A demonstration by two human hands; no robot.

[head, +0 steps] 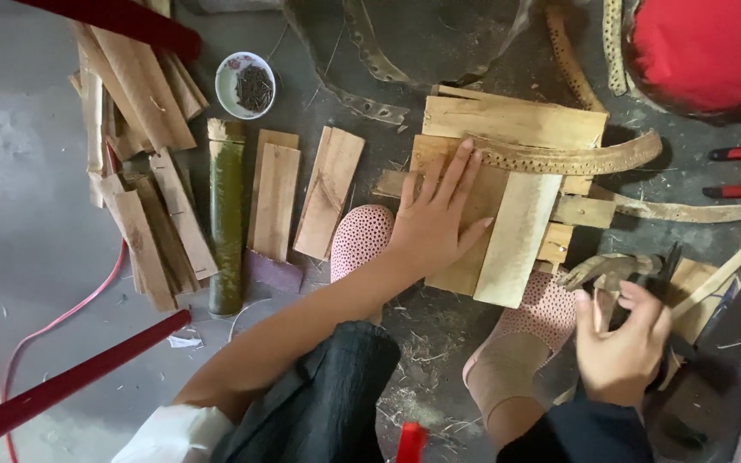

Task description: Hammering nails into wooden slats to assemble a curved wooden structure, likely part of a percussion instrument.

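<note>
On the grey concrete floor (27, 214) between my feet, my left hand (435, 214) lies flat, fingers spread, pressing on the stack of pale rough wooden boards (516, 129). A perforated curved tan strap (576, 157) crosses the stack just beyond my fingertips. My right hand (621, 347) is curled around a dark-headed hammer (619, 273) beside the boards.

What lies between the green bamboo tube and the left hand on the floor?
In the head view, flat wooden slats lie between the green bamboo tube and the left hand.
</note>
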